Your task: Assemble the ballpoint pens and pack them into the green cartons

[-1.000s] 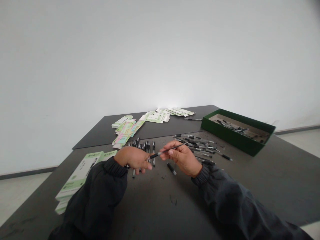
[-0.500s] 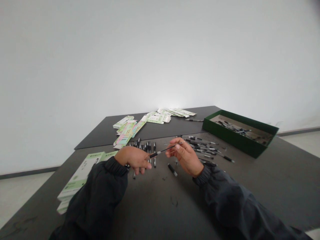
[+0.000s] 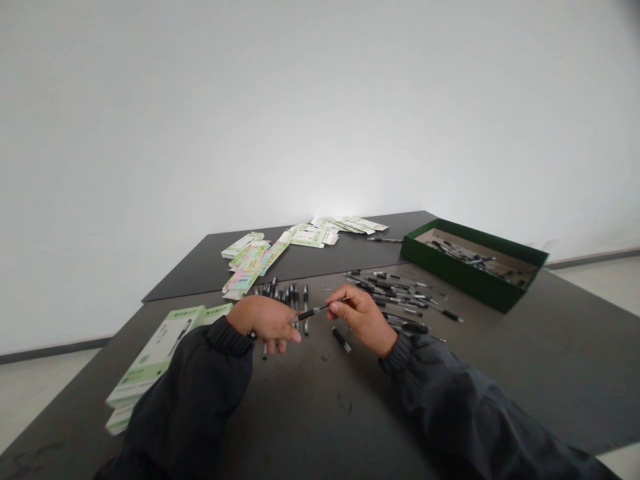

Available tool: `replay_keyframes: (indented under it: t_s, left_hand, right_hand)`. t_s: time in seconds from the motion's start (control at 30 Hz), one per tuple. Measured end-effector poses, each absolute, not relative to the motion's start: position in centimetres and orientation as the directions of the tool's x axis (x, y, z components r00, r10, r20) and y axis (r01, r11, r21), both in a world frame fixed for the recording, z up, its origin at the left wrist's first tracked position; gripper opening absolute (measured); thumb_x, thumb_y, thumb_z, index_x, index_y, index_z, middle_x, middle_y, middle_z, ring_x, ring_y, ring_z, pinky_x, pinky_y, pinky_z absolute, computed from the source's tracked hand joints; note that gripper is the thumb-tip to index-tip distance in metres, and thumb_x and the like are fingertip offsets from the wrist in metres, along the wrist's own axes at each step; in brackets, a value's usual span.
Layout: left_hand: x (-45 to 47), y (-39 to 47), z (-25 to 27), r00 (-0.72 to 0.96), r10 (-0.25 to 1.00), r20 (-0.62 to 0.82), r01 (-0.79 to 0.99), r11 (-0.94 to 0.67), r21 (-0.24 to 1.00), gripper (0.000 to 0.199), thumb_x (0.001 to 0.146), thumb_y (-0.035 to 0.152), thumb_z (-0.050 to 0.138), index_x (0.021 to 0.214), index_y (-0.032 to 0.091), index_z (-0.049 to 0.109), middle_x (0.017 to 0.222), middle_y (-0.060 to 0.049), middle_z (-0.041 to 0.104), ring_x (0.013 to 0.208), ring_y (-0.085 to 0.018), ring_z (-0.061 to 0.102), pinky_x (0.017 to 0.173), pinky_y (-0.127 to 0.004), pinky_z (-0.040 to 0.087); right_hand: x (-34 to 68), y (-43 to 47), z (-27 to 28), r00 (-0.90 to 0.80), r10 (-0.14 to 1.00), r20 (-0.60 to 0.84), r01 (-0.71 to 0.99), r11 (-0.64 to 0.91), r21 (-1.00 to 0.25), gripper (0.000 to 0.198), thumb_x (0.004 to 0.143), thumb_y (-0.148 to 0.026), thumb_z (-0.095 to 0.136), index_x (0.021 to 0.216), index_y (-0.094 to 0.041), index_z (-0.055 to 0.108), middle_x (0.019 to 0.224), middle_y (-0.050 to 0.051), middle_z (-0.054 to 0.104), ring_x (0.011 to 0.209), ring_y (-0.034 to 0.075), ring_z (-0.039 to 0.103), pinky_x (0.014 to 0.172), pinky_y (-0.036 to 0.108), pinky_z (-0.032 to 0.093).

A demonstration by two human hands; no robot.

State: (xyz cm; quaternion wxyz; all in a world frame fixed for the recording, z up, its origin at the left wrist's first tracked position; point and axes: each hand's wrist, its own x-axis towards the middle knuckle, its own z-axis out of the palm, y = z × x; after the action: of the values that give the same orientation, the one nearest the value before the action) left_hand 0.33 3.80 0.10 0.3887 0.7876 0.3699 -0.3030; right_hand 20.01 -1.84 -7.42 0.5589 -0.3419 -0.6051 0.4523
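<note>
My left hand [image 3: 267, 321] is closed on a pen barrel [image 3: 309, 313] with a black grip, its open end tilted up to the right. A thin dark refill [image 3: 325, 307] stands partly inside that end. The fingertips of my right hand [image 3: 366, 319] pinch the refill's outer end, close to the barrel. On the table just below my right hand lies a short black pen piece [image 3: 342, 339]. Behind my left hand several black pens [image 3: 306, 308] lie side by side, partly hidden. Several loose pens and parts [image 3: 400, 290] lie in a heap beyond my right hand.
A green open box [image 3: 463, 283] with pens in it stands at the right. Stacked white-and-green cartons [image 3: 155, 353] lie by my left forearm. Flattened cartons [image 3: 307, 235] are spread towards the back of the dark table [image 3: 310, 413], near the wall.
My right hand has moved left and slightly down, closer to my left hand. Less of the refill shows outside the barrel. The view has shifted slightly.
</note>
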Motion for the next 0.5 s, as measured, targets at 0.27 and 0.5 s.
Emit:
replay_keyframes:
  t_s: [0.27,0.5]
  left_hand:
    - [0.18,3.88,0.48,0.545,0.349,-0.762,0.821,-0.405,0.402,0.040,0.089,0.034,0.038,0.122,0.011,0.042,0.102,-0.018,0.067,0.082,-0.022,0.067,0.068,-0.031,0.051]
    - [0.22,3.84,-0.09,0.536,0.345,-0.770,0.827,-0.397,0.398,0.051,0.089,0.036,0.039,0.134,0.015,0.026,0.102,-0.016,0.068,0.080,-0.021,0.067,0.064,-0.029,0.051]
  right_hand:
    - [20.33,-2.07,-6.97,-0.098,0.902,0.421,-0.181,0.400,-0.898,0.023,0.082,-0.040,0.055,0.089,-0.018,0.052,0.074,0.002,0.059,0.067,0.013,0.057,0.065,0.027,0.045]
    - [20.22,-1.91,-6.95,-0.056,0.900,0.432,-0.045,0.430,-0.902,0.018,0.081,-0.035,0.057,0.077,-0.017,0.056,0.065,0.000,0.058,0.062,0.013,0.054,0.061,0.025,0.043]
